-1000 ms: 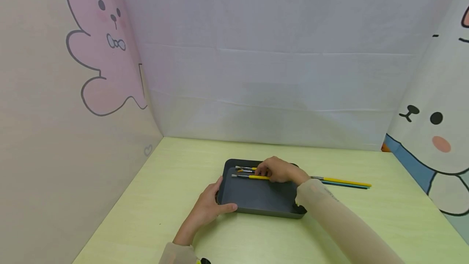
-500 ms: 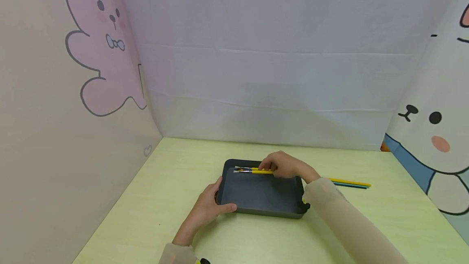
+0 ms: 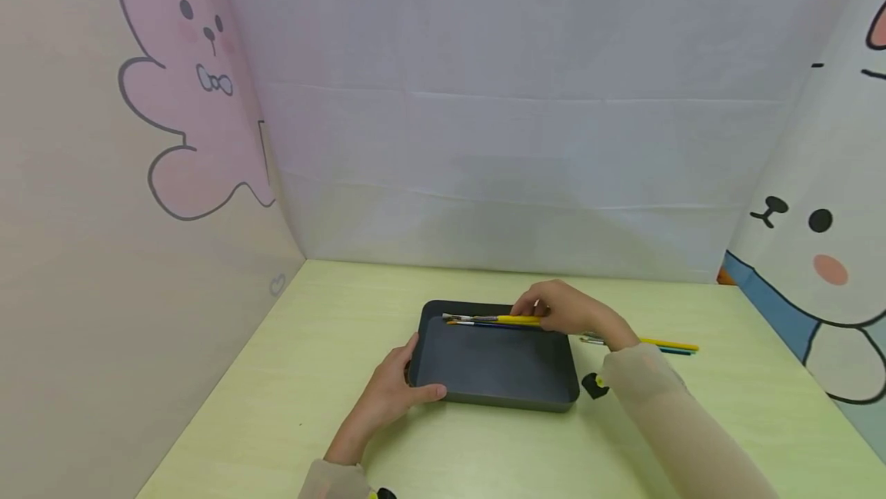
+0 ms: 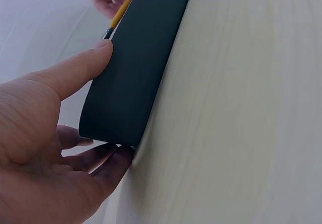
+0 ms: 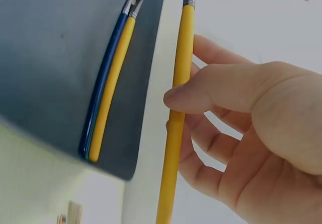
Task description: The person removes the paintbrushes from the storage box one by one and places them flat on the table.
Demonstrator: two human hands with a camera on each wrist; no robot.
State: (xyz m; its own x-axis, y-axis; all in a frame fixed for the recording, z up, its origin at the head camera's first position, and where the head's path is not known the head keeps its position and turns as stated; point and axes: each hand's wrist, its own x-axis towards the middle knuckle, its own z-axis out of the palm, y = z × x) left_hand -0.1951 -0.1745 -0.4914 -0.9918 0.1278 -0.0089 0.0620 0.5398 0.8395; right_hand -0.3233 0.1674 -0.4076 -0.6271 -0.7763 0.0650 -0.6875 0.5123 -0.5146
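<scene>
My right hand (image 3: 569, 308) pinches a yellow paintbrush (image 5: 178, 83) between thumb and fingers, over the far right side of a dark grey tray (image 3: 498, 368). Two more brushes lie side by side in the tray along its far side: a blue paintbrush (image 5: 103, 78) with orange bristles and a yellow-handled paintbrush (image 5: 114, 83) with pale bristles. At the near left corner my left hand (image 3: 388, 391) grips the tray, thumb on the front wall and fingers against the left end. In the left wrist view the tray's wall hides most of its inside.
More brushes, including one with a yellow handle (image 3: 667, 344), lie on the pale yellow table (image 3: 277, 422) right of the tray, partly behind the right wrist. A white cloth wall (image 3: 484, 138) stands behind, with printed side walls at left and right.
My right hand has moved right and away from me, carrying the yellow paintbrush from the tray's middle toward its far side. The left hand stays at the tray's corner.
</scene>
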